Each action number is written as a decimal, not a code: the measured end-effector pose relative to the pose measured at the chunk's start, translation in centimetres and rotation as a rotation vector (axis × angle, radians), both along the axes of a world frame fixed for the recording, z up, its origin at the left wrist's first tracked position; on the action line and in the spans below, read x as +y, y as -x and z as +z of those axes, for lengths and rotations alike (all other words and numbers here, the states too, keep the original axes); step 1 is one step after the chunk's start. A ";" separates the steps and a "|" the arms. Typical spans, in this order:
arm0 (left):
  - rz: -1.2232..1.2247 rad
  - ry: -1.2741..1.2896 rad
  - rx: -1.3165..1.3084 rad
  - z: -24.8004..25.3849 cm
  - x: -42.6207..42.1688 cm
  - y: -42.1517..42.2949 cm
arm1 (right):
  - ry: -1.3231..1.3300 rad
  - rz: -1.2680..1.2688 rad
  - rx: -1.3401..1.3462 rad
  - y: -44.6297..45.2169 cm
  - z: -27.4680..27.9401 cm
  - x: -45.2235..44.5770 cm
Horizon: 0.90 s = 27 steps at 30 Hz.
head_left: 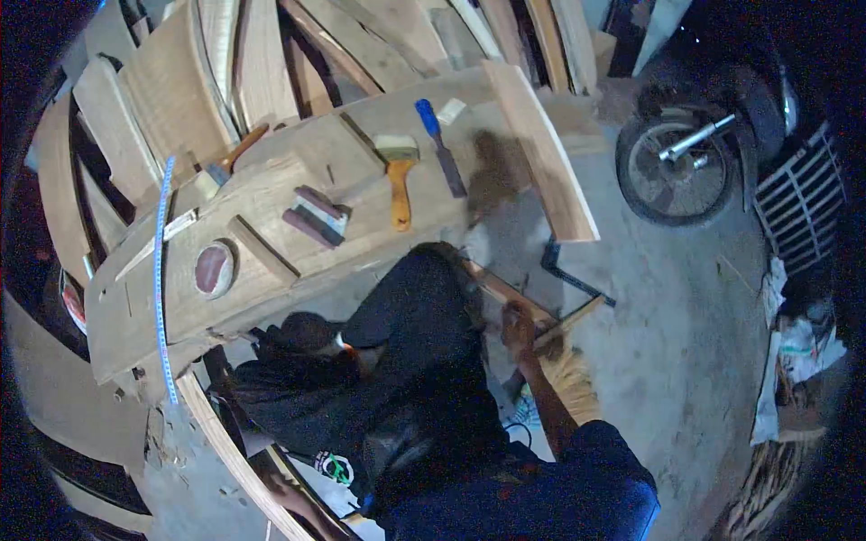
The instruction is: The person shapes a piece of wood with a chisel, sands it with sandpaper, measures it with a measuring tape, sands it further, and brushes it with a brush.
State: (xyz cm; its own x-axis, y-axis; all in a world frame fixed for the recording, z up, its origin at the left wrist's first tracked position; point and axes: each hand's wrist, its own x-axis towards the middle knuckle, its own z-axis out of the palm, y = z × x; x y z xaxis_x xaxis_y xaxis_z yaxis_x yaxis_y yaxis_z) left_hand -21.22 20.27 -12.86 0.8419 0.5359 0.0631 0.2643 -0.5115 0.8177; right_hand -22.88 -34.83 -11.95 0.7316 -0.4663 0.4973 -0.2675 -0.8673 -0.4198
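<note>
My right hand (pixel 519 332) is closed beside my knee, on a thin wooden strip (pixel 575 317) that slants up to the right. A wider brown piece of wood (pixel 507 290) runs from the knee towards the same hand. Just beyond them a black L-shaped bar (pixel 561 270) lies at an angle. Low on the left, my left hand (pixel 293 499) is dim, beside a long, pale, curved wooden strip (pixel 230 442). Its fingers are too dark to make out.
On the wooden workbench (pixel 361 243) lie a brush (pixel 399 194), a blue-handled chisel (pixel 437 144), a tape roll (pixel 215 269), dark blocks (pixel 316 218) and a measuring tape (pixel 161 270). A plank (pixel 546 158) overhangs its right end. Boards (pixel 171 81) lean behind; a motorcycle wheel (pixel 677 171) stands right.
</note>
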 end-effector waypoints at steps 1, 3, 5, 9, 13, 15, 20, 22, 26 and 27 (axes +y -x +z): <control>-0.017 0.248 0.246 1.8 -2.9 1.3 | -0.232 -0.024 0.139 2.3 -1.8 1.0; -0.102 0.542 0.540 3.5 -6.6 3.0 | -0.556 -0.071 0.369 6.0 -4.6 2.9; -0.276 0.510 0.493 2.5 -7.8 2.9 | -0.704 -0.093 0.515 8.6 -5.6 4.4; -0.411 0.467 0.449 1.3 -8.8 1.4 | -0.792 -0.096 0.667 10.5 -5.6 4.8; -0.465 0.454 0.429 -0.2 -10.1 0.3 | -0.783 -0.032 0.767 8.8 -4.4 3.7; -0.470 0.474 0.425 -1.2 -11.1 0.1 | -0.765 0.030 0.829 6.3 -3.8 3.2; -0.515 0.553 0.374 -4.4 -15.2 -1.7 | -0.717 0.239 0.973 -3.7 -3.0 4.3; -0.523 0.595 0.336 -5.2 -15.9 -3.2 | -0.719 0.324 1.056 -7.4 -3.6 5.6; -0.500 0.669 0.293 -4.3 -16.9 -4.6 | -0.728 0.472 1.184 -14.6 -4.8 9.8; -0.470 0.689 0.287 -3.9 -17.4 -5.1 | -0.738 0.494 1.203 -15.8 -5.2 10.5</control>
